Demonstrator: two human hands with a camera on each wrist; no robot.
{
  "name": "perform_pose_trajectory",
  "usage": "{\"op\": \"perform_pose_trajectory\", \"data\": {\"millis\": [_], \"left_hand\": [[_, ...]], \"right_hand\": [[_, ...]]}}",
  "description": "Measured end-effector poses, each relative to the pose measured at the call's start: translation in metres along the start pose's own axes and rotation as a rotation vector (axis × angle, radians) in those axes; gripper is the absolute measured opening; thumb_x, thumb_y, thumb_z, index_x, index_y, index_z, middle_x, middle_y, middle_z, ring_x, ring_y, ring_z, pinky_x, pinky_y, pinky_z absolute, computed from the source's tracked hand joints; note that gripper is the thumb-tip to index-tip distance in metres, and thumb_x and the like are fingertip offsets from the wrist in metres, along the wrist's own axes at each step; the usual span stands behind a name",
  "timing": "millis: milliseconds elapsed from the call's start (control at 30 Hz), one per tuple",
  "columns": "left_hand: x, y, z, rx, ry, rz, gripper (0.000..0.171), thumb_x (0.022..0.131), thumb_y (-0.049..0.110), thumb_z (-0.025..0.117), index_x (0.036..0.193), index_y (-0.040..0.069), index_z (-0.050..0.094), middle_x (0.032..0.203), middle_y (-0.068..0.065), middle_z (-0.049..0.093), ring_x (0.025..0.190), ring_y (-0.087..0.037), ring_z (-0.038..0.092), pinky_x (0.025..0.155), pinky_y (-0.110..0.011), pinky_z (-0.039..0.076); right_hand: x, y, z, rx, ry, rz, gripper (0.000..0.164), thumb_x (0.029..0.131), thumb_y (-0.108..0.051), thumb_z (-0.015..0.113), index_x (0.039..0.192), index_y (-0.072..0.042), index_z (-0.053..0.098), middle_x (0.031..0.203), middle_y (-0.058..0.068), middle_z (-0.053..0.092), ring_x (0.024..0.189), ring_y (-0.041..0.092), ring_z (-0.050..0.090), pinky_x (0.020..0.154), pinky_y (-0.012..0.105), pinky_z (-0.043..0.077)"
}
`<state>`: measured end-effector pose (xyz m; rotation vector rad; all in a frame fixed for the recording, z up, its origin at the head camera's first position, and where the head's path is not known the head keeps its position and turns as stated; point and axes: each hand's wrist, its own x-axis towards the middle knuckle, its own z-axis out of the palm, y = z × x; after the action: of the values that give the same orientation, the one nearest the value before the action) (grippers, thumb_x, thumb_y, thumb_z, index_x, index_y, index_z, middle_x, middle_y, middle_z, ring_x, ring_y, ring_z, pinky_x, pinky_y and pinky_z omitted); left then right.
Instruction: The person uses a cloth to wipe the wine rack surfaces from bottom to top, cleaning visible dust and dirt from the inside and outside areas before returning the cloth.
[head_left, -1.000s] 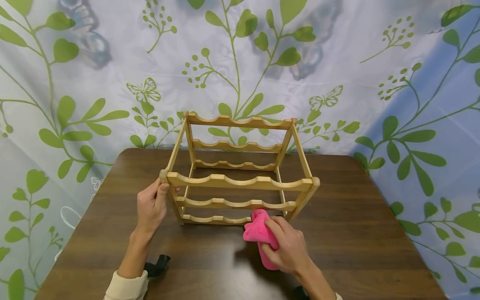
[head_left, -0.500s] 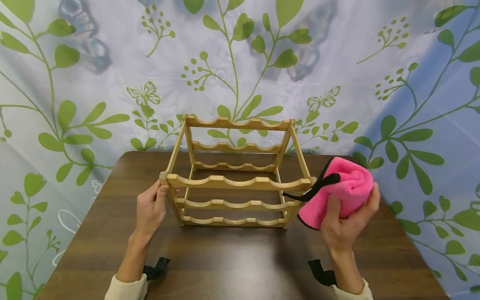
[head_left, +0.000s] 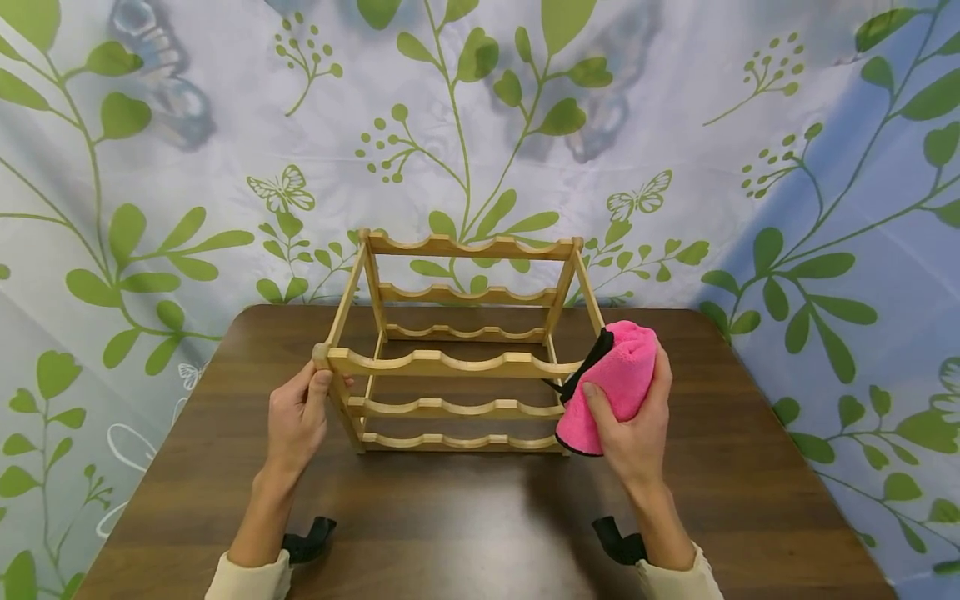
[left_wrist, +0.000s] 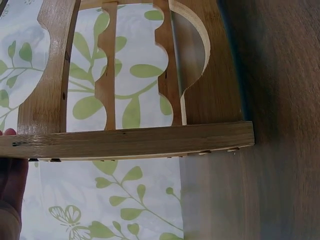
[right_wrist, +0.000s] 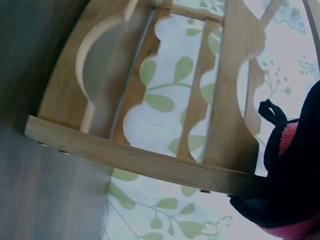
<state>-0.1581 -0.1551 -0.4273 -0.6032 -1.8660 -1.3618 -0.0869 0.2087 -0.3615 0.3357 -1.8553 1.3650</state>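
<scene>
A wooden rack (head_left: 450, 364) with scalloped rails, like a wine rack, stands on the brown table. My left hand (head_left: 297, 417) grips its front left post near the top; fingertips of that hand (left_wrist: 11, 185) show at the left edge of the left wrist view. In my right hand (head_left: 637, 433) is a folded pink cloth (head_left: 611, 379) with black edging, held against the rack's front right upper corner, which it hides. The right wrist view has the cloth (right_wrist: 289, 137) dark at its right edge, over the end of a post (right_wrist: 150, 162).
The table (head_left: 465, 525) reaches past the rack on both sides. Behind it hangs a pale curtain (head_left: 315, 150) with green leaves and butterflies. Black curved pieces lie by each wrist, one at the left (head_left: 309, 542) and one at the right (head_left: 618, 542).
The cloth went from the lower front rail up and right, then left onto the front right upper corner. My left hand keeps its grip on the post.
</scene>
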Motion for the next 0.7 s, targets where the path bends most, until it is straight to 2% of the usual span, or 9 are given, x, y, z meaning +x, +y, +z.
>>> {"op": "perform_pose_trajectory", "data": {"millis": [200,333,500,700], "left_hand": [[0.0,0.001,0.001,-0.004,0.007,0.0,0.027,0.103,0.009,0.051,0.093,-0.01,0.067,0.074,-0.023,0.067,0.074,-0.012,0.07,0.074,-0.012,0.052],[-0.001,-0.001,0.0,-0.001,0.007,0.004,0.028,0.103,0.012,0.051,0.093,-0.009,0.067,0.074,-0.022,0.067,0.073,-0.011,0.07,0.073,-0.012,0.052],[0.0,0.0,0.002,0.012,0.013,0.006,0.03,0.103,0.011,0.05,0.092,-0.011,0.066,0.073,-0.023,0.067,0.074,-0.009,0.069,0.074,-0.011,0.051],[-0.001,0.0,0.002,0.014,0.016,0.003,0.029,0.103,0.011,0.05,0.092,-0.01,0.067,0.073,-0.023,0.067,0.073,-0.008,0.069,0.071,-0.012,0.052]], "right_hand": [[-0.011,0.002,0.003,0.004,0.026,0.033,0.081,0.074,0.019,0.067,0.145,0.005,0.029,0.126,-0.006,0.05,0.105,0.018,0.053,0.08,0.019,0.051],[-0.019,0.009,0.008,0.046,0.07,-0.012,0.079,0.073,0.022,0.065,0.14,0.01,0.026,0.129,-0.005,0.048,0.106,0.02,0.052,0.083,0.021,0.05],[-0.027,0.021,0.017,0.077,0.173,-0.078,0.071,0.074,0.022,0.063,0.133,0.014,0.025,0.128,-0.002,0.049,0.107,0.022,0.051,0.084,0.026,0.048],[-0.037,0.043,0.016,0.086,0.212,-0.065,0.067,0.075,0.019,0.064,0.131,0.013,0.027,0.126,0.005,0.05,0.108,0.026,0.052,0.083,0.028,0.049]]}}
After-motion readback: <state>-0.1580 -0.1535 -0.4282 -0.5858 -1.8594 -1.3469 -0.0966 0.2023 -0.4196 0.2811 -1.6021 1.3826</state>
